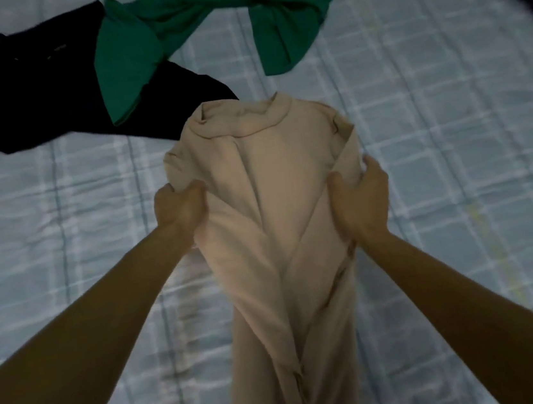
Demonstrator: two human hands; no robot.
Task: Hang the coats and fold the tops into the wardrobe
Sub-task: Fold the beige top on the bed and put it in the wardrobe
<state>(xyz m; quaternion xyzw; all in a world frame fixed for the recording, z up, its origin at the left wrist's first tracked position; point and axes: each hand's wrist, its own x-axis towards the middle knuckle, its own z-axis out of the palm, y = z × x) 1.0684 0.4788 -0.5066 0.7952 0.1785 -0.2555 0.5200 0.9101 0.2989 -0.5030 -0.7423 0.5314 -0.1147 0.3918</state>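
Over the pale blue checked bedspread [436, 147], our left hand [180, 209] and right hand [360, 197] each grip a shoulder of the limp beige high-necked top [268, 201] — light, probably jersey — best held there.

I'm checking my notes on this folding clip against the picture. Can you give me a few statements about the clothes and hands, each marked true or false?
1. Both hands grip the beige top. True: the left hand and the right hand each hold a side of it.
2. The green garment lies partly over the black garment. True.
3. The beige top is already folded into a neat square. False: it hangs long and loose between the hands.
4. The bedspread is plain red. False: it is pale blue with a check pattern.
5. The left hand holds a hanger. False: no hanger is visible.
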